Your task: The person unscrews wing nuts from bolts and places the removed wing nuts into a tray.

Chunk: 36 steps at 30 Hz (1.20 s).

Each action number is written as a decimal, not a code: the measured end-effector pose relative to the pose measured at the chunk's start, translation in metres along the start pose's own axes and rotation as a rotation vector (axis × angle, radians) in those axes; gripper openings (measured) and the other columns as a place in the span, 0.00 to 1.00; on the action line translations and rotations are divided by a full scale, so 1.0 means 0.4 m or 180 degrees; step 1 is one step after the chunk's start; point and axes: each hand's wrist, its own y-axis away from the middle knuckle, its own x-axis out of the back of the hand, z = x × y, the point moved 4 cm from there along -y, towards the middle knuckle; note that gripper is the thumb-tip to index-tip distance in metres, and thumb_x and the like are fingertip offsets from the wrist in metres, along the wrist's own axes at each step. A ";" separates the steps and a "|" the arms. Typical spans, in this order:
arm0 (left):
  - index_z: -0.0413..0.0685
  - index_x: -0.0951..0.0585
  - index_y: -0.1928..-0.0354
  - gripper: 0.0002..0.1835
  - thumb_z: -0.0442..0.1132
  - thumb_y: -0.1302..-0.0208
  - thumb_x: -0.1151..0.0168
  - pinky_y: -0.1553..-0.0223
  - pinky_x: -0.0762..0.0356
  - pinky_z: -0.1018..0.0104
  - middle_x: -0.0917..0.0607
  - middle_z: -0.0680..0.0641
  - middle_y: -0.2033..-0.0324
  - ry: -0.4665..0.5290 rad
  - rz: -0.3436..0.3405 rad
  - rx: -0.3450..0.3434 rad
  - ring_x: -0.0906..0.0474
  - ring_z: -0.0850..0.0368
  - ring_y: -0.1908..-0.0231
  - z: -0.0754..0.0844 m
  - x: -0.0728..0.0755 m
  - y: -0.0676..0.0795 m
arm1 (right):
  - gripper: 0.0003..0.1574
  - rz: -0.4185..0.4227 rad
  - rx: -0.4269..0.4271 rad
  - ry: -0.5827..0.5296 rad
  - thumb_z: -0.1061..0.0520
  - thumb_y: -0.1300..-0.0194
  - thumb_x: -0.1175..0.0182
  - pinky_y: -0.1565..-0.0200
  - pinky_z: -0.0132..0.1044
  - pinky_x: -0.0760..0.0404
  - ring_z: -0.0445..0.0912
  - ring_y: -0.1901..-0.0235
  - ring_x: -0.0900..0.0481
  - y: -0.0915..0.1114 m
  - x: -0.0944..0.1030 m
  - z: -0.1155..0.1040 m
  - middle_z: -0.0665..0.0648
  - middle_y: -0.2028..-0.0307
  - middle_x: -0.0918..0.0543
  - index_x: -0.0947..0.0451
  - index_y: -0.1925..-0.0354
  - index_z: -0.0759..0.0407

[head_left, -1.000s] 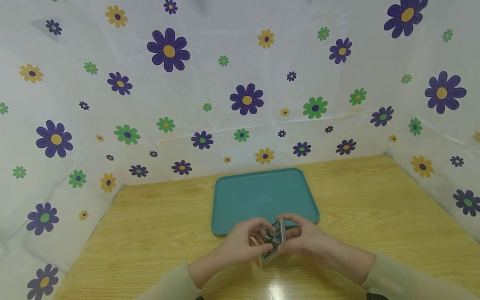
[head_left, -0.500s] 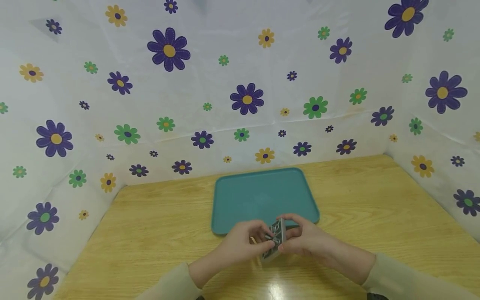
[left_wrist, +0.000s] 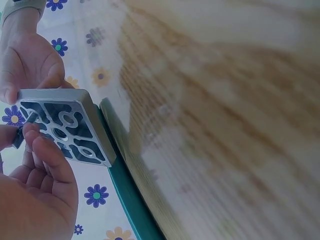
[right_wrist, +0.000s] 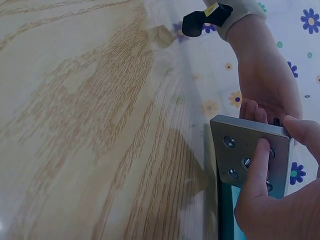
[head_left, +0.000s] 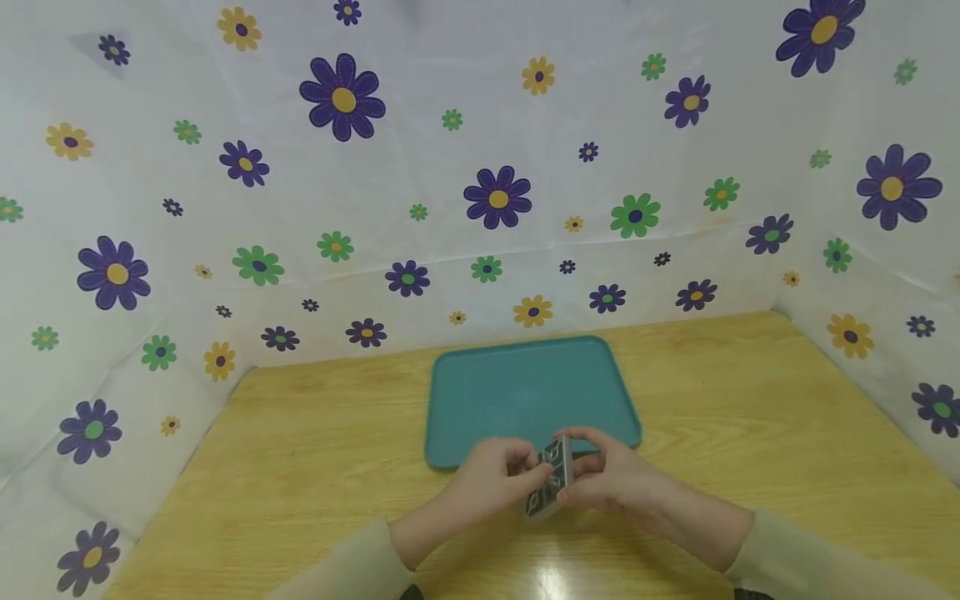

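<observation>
Metal plate (left_wrist: 73, 131), lower centre of the head frame: we judge it stiff, fairly heavy, best held by its edges. Right hand (head_left: 600, 477) grips it, fingers curled; left hand (head_left: 498, 477) pinches a small screw (left_wrist: 31, 118).

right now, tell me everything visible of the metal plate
The plate is four-sided and looks like silvery metal: one face smooth with round holes, the other ribbed with dark recesses. The right grip holds it steeply tilted. The left grip pinches a bolt by its ribbed face; bolt contact is unclear.
</observation>
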 end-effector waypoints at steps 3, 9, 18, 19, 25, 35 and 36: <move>0.43 0.22 0.76 0.19 0.43 0.24 0.37 0.77 0.39 0.75 0.31 0.58 0.85 0.0010 -0.0009 0.0019 0.40 0.70 0.82 -0.002 -0.001 0.000 | 0.57 0.0007 0.0004 0.0029 0.66 0.39 0.29 0.72 0.29 0.34 0.41 0.66 0.20 0.000 -0.002 -0.001 0.59 0.53 0.13 0.47 0.19 0.61; 0.47 0.25 0.79 0.21 0.43 0.24 0.39 0.81 0.39 0.75 0.31 0.59 0.88 0.0138 -0.0035 0.0191 0.39 0.69 0.85 -0.006 -0.007 0.002 | 0.58 0.0044 0.0005 0.0062 0.66 0.40 0.29 0.70 0.29 0.31 0.42 0.64 0.19 0.001 -0.005 0.003 0.59 0.52 0.13 0.46 0.19 0.61; 0.40 0.20 0.75 0.23 0.48 0.21 0.40 0.82 0.36 0.73 0.28 0.55 0.87 0.0371 -0.0084 0.0372 0.35 0.65 0.86 -0.012 -0.013 0.007 | 0.58 -0.0034 0.0026 0.0002 0.66 0.39 0.29 0.57 0.34 0.18 0.45 0.57 0.13 0.000 -0.002 0.009 0.61 0.51 0.14 0.48 0.19 0.63; 0.40 0.19 0.72 0.22 0.49 0.21 0.40 0.81 0.35 0.72 0.26 0.53 0.86 0.0392 -0.0082 0.0383 0.34 0.65 0.86 -0.013 -0.012 0.008 | 0.58 -0.0042 0.0028 -0.0024 0.66 0.39 0.30 0.56 0.34 0.17 0.45 0.57 0.13 0.000 -0.001 0.009 0.61 0.51 0.14 0.48 0.19 0.63; 0.43 0.16 0.51 0.13 0.46 0.25 0.33 0.69 0.20 0.72 0.14 0.47 0.70 0.0410 -0.0119 0.0162 0.20 0.66 0.74 -0.014 -0.004 0.007 | 0.58 -0.0096 0.0065 -0.0086 0.66 0.38 0.30 0.54 0.35 0.17 0.44 0.57 0.13 0.001 0.001 0.002 0.60 0.51 0.14 0.51 0.18 0.64; 0.44 0.15 0.50 0.09 0.34 0.29 0.31 0.65 0.17 0.75 0.12 0.40 0.58 0.0468 -0.0313 -0.0154 0.19 0.72 0.65 -0.008 -0.004 0.014 | 0.58 -0.0116 0.0069 -0.0131 0.66 0.37 0.31 0.52 0.36 0.14 0.44 0.56 0.12 -0.002 0.007 0.009 0.60 0.52 0.14 0.51 0.18 0.64; 0.43 0.14 0.51 0.08 0.34 0.29 0.31 0.66 0.17 0.75 0.12 0.40 0.57 0.0480 -0.0311 -0.0155 0.19 0.72 0.65 -0.007 -0.004 0.014 | 0.58 -0.0120 0.0070 -0.0137 0.66 0.37 0.31 0.52 0.36 0.14 0.45 0.56 0.12 -0.002 0.008 0.008 0.61 0.52 0.14 0.51 0.18 0.64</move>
